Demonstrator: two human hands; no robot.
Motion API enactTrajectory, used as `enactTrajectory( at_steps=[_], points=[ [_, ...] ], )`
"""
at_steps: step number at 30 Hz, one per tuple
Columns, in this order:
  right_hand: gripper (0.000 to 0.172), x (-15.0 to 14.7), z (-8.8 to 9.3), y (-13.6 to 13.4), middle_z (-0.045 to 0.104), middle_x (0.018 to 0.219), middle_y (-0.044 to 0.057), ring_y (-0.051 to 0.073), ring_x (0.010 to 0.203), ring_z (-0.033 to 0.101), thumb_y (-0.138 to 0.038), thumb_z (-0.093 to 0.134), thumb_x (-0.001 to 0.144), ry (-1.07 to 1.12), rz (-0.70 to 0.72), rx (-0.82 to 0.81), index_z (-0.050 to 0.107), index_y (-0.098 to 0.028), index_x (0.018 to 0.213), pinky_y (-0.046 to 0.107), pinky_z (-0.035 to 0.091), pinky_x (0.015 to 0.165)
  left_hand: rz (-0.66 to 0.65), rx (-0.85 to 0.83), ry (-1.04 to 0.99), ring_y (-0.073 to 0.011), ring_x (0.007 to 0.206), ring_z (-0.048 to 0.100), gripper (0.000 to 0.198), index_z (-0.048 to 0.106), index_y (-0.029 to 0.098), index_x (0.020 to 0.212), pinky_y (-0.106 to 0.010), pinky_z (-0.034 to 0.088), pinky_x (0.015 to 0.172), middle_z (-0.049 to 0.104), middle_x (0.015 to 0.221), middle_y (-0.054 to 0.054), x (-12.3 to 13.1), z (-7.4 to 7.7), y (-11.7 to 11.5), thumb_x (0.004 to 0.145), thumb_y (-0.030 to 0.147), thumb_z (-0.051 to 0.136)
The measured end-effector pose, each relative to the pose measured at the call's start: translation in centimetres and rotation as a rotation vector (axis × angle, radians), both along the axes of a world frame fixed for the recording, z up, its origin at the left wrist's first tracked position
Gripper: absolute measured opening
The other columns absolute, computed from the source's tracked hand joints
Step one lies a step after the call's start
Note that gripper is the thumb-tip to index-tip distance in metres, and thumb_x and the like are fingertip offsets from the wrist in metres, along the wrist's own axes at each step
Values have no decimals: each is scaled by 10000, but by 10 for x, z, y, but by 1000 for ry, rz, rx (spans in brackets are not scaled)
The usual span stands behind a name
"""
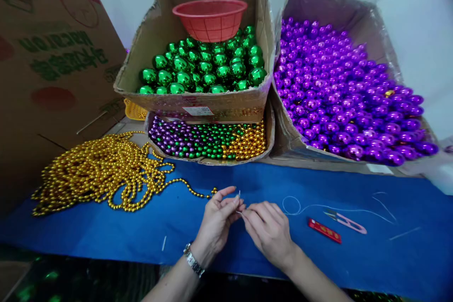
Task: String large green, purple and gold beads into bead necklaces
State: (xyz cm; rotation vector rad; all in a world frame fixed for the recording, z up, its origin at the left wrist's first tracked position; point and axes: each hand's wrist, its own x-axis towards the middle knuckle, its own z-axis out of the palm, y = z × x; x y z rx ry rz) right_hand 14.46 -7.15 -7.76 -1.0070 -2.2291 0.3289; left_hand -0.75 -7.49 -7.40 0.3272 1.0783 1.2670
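My left hand (218, 222), with a metal watch (193, 260) on its wrist, is closed in a pinch on a thin white thread (239, 194) whose short end sticks up. Close beside it, my right hand (269, 227) pinches the same thread at the left fingertips. Just behind my left fingers lies the end of a gold bead string (191, 190), which runs back to a big heap of gold bead strings (95, 170). On the right lie pink-handled thread snips (348, 222), a small red packet or case (324, 230) and a loose curl of thread (332, 206).
A carton with green balls (205, 67) and a red basket (212, 16) stands on a box of purple, green and gold beads (208, 139). Another carton holds purple balls (339, 99). A tall carton (53, 71) rises at left. Thread scraps lie on the blue cloth (141, 240).
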Motion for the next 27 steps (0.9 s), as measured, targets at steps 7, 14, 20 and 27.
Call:
enactTrajectory(
  at_steps=[7, 14, 20, 27],
  points=[
    [258, 14, 13, 24, 636, 990, 41, 145, 816, 617, -260, 538, 927, 196, 43, -323, 548, -232, 1184, 264, 500, 724, -163, 295, 238, -136, 677, 624, 701, 312, 192, 1355, -282, 489, 710, 630, 707, 20, -8, 17, -3, 772, 218, 701],
    [88, 8, 28, 30, 635, 853, 8, 140, 796, 606, -254, 576, 902, 294, 150, -459, 657, -222, 891, 255, 468, 732, -313, 301, 195, -142, 676, 627, 663, 333, 189, 1343, -290, 484, 700, 604, 748, 8, -8, 26, 0, 785, 237, 688],
    [139, 9, 34, 28, 607, 799, 14, 146, 745, 577, -274, 505, 936, 399, 90, -526, 569, -201, 836, 269, 436, 702, -411, 351, 419, -105, 610, 530, 283, 597, 155, 1035, -231, 457, 573, 578, 741, -4, -11, 39, 2, 820, 337, 628],
    [187, 21, 45, 26, 654, 901, 30, 132, 787, 621, -300, 315, 1015, 596, 39, -622, 446, -226, 905, 260, 495, 709, -349, 501, 941, -125, 650, 533, 187, 656, 150, 833, -228, 414, 606, 631, 726, -18, -18, 36, 4, 848, 319, 577]
  ],
)
